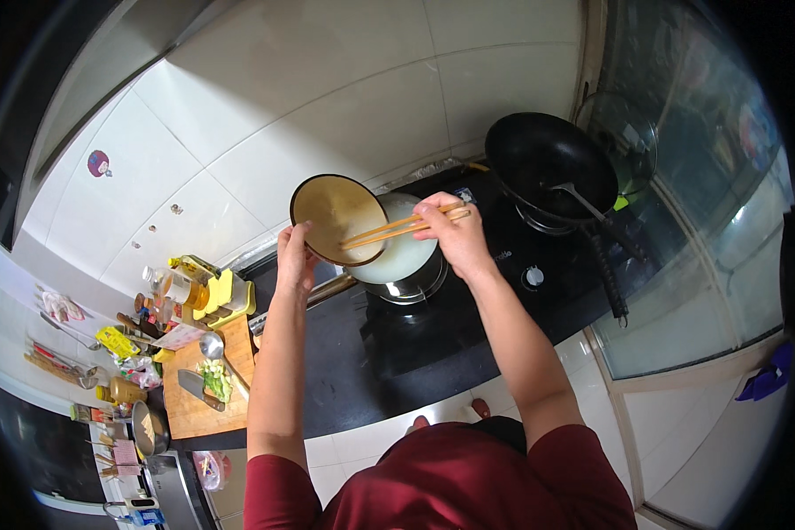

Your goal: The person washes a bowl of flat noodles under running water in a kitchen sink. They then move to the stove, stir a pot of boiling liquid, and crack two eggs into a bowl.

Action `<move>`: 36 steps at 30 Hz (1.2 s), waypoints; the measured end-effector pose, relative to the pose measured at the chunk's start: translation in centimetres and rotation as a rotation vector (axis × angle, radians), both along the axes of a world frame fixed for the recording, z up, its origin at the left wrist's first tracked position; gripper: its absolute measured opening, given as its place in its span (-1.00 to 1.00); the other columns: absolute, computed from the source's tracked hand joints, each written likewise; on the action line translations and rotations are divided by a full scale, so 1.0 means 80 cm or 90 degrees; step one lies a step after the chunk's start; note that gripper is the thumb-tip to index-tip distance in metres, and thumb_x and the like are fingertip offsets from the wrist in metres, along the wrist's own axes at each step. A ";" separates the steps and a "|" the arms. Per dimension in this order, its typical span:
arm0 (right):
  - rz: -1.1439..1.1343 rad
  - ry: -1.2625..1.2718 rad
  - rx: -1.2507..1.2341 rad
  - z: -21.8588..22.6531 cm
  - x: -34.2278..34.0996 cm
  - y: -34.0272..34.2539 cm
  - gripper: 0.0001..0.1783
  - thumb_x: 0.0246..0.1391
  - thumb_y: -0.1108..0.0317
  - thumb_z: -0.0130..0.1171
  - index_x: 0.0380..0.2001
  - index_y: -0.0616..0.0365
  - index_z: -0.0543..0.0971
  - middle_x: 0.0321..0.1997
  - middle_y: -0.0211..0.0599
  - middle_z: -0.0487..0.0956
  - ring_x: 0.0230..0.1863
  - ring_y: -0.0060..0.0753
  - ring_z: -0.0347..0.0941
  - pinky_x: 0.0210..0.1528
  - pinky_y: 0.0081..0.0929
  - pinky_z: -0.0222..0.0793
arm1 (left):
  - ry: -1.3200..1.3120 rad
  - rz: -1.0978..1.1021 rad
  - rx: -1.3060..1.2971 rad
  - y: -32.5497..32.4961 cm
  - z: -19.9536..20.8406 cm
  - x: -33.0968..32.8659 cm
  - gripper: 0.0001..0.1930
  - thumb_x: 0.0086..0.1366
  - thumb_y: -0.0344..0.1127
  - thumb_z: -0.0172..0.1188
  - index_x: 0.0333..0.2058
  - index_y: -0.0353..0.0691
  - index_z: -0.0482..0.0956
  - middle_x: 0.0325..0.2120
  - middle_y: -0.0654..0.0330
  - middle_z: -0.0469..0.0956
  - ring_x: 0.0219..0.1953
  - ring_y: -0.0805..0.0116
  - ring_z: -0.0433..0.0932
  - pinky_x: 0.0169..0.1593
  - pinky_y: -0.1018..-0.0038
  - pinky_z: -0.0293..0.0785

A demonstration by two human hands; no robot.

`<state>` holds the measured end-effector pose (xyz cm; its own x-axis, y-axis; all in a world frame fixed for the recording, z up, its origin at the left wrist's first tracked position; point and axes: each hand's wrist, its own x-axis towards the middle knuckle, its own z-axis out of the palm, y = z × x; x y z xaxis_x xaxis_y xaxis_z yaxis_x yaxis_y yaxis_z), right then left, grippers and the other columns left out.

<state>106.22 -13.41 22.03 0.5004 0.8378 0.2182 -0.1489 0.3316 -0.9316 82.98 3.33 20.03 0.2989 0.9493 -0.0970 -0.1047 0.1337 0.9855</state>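
Note:
My left hand [297,258] grips the rim of a tan bowl [331,208] with a dark edge, tilted over a steel pot [411,287]. Pale, cloudy liquid [408,256] fills the pot, which stands on the left burner. A pair of wooden chopsticks [389,231] is held in my right hand [453,231], its fingers closed around the upper ends. The tips reach into the bowl near its lower side. Whatever is at the tips is too small to make out.
A black wok [548,163] with a spatula [583,201] sits on the right burner, its handle jutting forward. At left, a wooden cutting board [181,411] bears a cleaver [200,389], a ladle [212,346] and chopped greens [215,380]. Bottles [178,287] crowd behind it.

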 end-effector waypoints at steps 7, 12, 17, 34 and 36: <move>-0.150 -0.106 0.029 0.011 0.021 -0.035 -0.84 0.18 0.41 0.11 -0.39 0.29 0.57 -0.46 -0.35 0.56 -0.42 -0.58 0.53 -0.33 -0.58 0.54 | 0.058 0.013 0.106 -0.034 0.035 0.018 -0.51 0.19 -0.24 0.16 0.01 -0.24 0.18 -0.22 0.08 0.46 -0.21 0.37 0.45 -0.15 0.38 0.40; -0.181 -0.112 0.038 0.021 0.024 -0.061 -0.84 0.20 0.39 0.11 -0.36 0.29 0.56 -0.46 -0.40 0.55 -0.42 -0.60 0.51 -0.29 -0.60 0.53 | 0.094 -0.005 0.291 -0.051 0.054 0.032 -0.41 0.08 -0.28 0.26 0.02 -0.32 0.17 -0.20 -0.01 0.45 -0.14 0.26 0.45 -0.03 0.34 0.40; -0.145 -0.232 -0.044 0.023 0.025 -0.078 -0.84 0.20 0.38 0.10 -0.36 0.26 0.57 -0.39 -0.37 0.55 -0.38 -0.57 0.51 -0.28 -0.60 0.49 | 0.159 -0.015 0.474 -0.051 0.060 0.035 -0.34 0.00 -0.27 0.32 0.02 -0.37 0.18 -0.14 -0.05 0.42 -0.06 0.20 0.44 0.08 0.30 0.37; 0.005 -0.496 -0.083 0.001 0.001 -0.039 -0.87 0.04 0.46 0.14 -0.32 0.24 0.58 -0.40 -0.13 0.60 -0.37 -0.29 0.56 -0.29 -0.45 0.43 | 0.222 0.020 0.533 -0.065 0.059 0.020 -0.28 -0.09 -0.22 0.37 0.00 -0.42 0.22 -0.12 -0.08 0.40 -0.02 0.14 0.43 0.12 0.29 0.33; 0.105 -0.464 -0.082 0.006 -0.005 -0.039 -0.86 0.05 0.45 0.14 -0.31 0.24 0.59 -0.40 -0.12 0.61 -0.37 -0.34 0.56 -0.28 -0.49 0.43 | 0.219 0.016 0.532 -0.068 0.059 0.024 -0.28 -0.09 -0.22 0.37 0.00 -0.42 0.22 -0.11 -0.08 0.40 -0.02 0.14 0.43 0.12 0.29 0.33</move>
<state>105.85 -16.53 22.48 0.1326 0.9307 0.3408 0.4811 0.2402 -0.8431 84.88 -2.11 24.76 0.3588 0.7563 0.5471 0.2201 -0.6381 0.7378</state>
